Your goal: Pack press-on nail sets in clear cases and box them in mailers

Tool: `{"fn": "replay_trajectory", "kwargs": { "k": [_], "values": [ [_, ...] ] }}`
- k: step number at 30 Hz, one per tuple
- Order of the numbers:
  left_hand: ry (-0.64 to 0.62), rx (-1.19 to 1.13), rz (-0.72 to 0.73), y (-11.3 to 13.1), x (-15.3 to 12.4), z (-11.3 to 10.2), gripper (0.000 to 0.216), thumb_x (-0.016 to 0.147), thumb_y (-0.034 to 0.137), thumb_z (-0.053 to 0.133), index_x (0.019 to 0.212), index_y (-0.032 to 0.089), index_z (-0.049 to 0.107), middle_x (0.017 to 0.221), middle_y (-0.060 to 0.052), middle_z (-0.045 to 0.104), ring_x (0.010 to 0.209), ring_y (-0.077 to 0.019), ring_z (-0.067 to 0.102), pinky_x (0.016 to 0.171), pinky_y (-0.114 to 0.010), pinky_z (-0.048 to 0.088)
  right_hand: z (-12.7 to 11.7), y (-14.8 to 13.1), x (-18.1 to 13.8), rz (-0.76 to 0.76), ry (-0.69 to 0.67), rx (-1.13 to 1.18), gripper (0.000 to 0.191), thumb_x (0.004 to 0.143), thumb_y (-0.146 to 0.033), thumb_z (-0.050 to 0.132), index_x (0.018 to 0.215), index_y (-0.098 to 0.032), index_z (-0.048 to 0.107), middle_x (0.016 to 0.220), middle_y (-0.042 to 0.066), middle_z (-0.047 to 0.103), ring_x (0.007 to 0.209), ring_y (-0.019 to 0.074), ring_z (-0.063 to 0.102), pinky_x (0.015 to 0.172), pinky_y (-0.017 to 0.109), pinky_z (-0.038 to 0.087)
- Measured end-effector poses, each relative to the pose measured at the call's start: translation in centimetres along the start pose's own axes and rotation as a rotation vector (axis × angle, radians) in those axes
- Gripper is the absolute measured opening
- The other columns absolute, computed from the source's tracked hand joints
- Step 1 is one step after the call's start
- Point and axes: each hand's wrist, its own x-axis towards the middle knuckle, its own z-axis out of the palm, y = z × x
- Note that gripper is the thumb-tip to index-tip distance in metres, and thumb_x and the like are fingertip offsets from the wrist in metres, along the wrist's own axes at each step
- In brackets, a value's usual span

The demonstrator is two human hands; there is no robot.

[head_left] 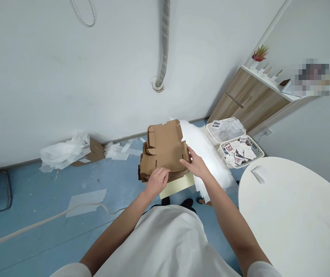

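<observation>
In front of me is a pile of flattened brown cardboard boxes (pixel 167 140), with slots and folded flaps on the top one. My left hand (pixel 157 181) is at the near edge of the pile, its fingers curled together against the top box. At the right edge, my right hand (pixel 196 164) touches the cardboard with thumb and forefinger apart, the thumb lying over the top face. A pale yellow surface (pixel 176 186) shows beneath the pile's near side. The undersides of my fingers are hidden.
White sheeting (pixel 204 152) lies right of the pile, beside two white baskets (pixel 225 129) holding plastic and printed cards. A round white table (pixel 294 215) stands at right. Crumpled wrapping (pixel 67 152) and an open carton (pixel 95 150) sit by the wall; a hose (pixel 38 223) crosses the blue floor.
</observation>
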Motion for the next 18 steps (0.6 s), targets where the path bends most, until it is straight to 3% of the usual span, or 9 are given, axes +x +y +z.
{"fn": "replay_trajectory", "kwargs": {
  "k": [3,5,10,13,15,18],
  "values": [
    [-0.004,-0.006,-0.03,0.5,-0.1,-0.3,0.025,0.086,0.026,0.034,0.101,0.02,0.053,0.096,-0.007,0.061,0.093,-0.0186,0.055,0.091,-0.04,0.038,0.5,-0.6,0.4,0.081,0.076,-0.202,0.056,0.081,-0.035,0.044,0.133,-0.022,0.028,0.095,0.011,0.064,0.079,0.026,0.061,0.07,0.038,0.044],
    [0.061,0.026,-0.11,0.3,-0.3,-1.0,0.029,0.084,0.033,0.04,0.108,0.021,0.051,0.107,-0.008,0.057,0.103,-0.0216,0.05,0.096,-0.043,0.032,0.6,-0.4,0.5,0.085,0.113,-0.247,0.054,0.081,-0.028,0.04,0.133,-0.021,0.029,0.09,0.011,0.064,0.075,0.0255,0.061,0.067,0.037,0.044],
    [0.328,0.075,-0.505,-1.9,-0.7,-3.2,0.05,0.081,0.041,0.043,0.124,0.016,0.038,0.127,-0.016,0.04,0.12,-0.0296,0.034,0.095,-0.048,0.03,-0.5,1.0,-0.1,0.073,0.163,-0.093,0.057,0.079,-0.021,0.036,0.134,-0.025,0.027,0.095,0.008,0.063,0.051,0.014,0.057,0.056,0.031,0.047],
    [0.328,-0.065,-0.63,-3.4,-0.2,-3.6,0.055,0.081,0.042,0.044,0.128,0.016,0.032,0.118,-0.014,0.05,0.11,-0.0268,0.045,0.089,-0.043,0.037,-1.4,2.0,-0.9,0.087,0.198,0.034,0.057,0.079,-0.023,0.035,0.135,-0.025,0.025,0.091,0.005,0.063,0.041,0.0091,0.051,0.049,0.028,0.047],
    [0.284,-0.204,-0.615,-3.8,0.5,-3.4,0.05,0.082,0.041,0.042,0.126,0.018,0.034,0.106,-0.01,0.057,0.097,-0.0216,0.054,0.081,-0.036,0.042,-1.8,2.6,-1.6,0.092,0.229,0.093,0.058,0.079,-0.024,0.035,0.136,-0.025,0.023,0.09,0.004,0.063,0.041,0.0084,0.051,0.047,0.027,0.048],
    [0.195,-0.29,-0.53,-3.4,1.9,-2.9,0.035,0.083,0.038,0.04,0.111,0.018,0.05,0.09,-0.006,0.062,0.077,-0.0163,0.057,0.067,-0.028,0.044,-2.1,3.3,-2.8,0.115,0.27,0.111,0.06,0.079,-0.024,0.034,0.137,-0.025,0.02,0.094,0.005,0.063,0.045,0.0098,0.053,0.049,0.028,0.049]
  ]
}}
